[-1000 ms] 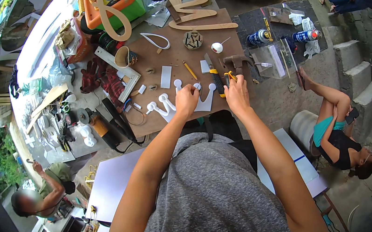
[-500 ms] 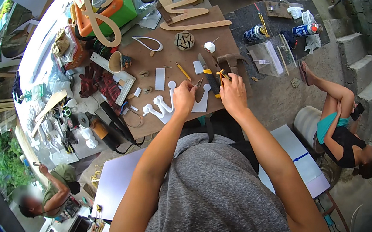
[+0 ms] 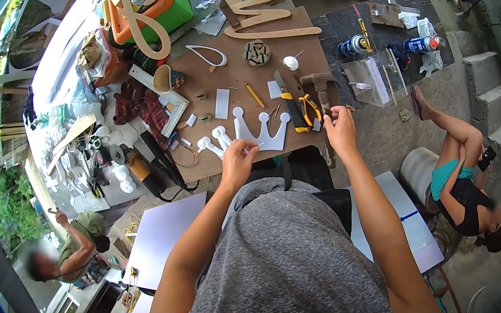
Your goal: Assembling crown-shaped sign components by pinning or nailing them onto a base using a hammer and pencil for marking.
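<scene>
My left hand (image 3: 239, 160) is closed in a pinch over the near edge of a white crown-shaped cutout (image 3: 270, 139); whatever lies between its fingertips is too small to make out. To the right, my right hand (image 3: 340, 130) curls its fingers at the wooden handle of a hammer (image 3: 321, 88), whose head rests on the brown board. Yellow-handled pliers (image 3: 312, 109) lie just left of the hammer. Beside them is a yellow-and-black utility knife (image 3: 294, 110). A pencil (image 3: 254, 94) and a white strip (image 3: 222, 103) lie farther left.
Wooden letter shapes (image 3: 262, 15) and an orange-green toolbox (image 3: 177, 17) stand at the back. Gloves (image 3: 151, 119) and an angle grinder (image 3: 138, 167) crowd the left. Spray cans (image 3: 355, 46) stand at the right. One person (image 3: 466, 197) sits right; another (image 3: 83, 251) is lower left.
My right hand has left the pliers, which now lie on the board, and moved right to the hammer. My left hand has come nearer, down to the crown's near edge.
</scene>
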The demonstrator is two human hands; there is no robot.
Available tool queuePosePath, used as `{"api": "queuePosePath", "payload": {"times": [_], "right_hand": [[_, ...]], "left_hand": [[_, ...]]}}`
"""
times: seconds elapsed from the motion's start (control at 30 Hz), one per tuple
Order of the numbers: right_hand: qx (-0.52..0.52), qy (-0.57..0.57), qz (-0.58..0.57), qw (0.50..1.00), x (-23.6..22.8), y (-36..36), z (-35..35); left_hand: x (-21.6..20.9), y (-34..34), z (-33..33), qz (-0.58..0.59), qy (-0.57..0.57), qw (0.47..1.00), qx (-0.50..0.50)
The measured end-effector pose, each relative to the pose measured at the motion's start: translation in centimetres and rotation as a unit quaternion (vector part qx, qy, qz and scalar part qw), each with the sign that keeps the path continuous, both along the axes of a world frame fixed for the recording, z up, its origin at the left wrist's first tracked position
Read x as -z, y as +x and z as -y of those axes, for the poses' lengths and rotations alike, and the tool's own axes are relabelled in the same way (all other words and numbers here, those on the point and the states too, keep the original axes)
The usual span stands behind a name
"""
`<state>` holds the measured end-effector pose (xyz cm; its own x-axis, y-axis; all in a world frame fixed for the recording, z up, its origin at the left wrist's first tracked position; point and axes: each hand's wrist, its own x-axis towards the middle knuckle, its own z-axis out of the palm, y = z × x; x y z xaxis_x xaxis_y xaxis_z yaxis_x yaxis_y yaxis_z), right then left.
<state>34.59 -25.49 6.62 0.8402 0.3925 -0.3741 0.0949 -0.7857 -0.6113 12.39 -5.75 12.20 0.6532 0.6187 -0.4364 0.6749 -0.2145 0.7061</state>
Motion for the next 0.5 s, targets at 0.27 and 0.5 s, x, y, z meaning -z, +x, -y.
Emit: {"api": "queuePosePath", "payload": {"times": [0.27, 0.5], "right_hand": [[-0.008, 0.003, -0.004, 1.0, 2.5, 0.9, -0.3], [-0.028, -0.028, -0.038, 0.998, 2.4, 2.0, -0.9]], "left_hand": [[-1.5, -3.1, 0.9, 0.031, -0.006, 0.998, -0.056], [-1.8, -4.2, 1.3, 0.065, -0.04, 0.995, -0.065]]}}
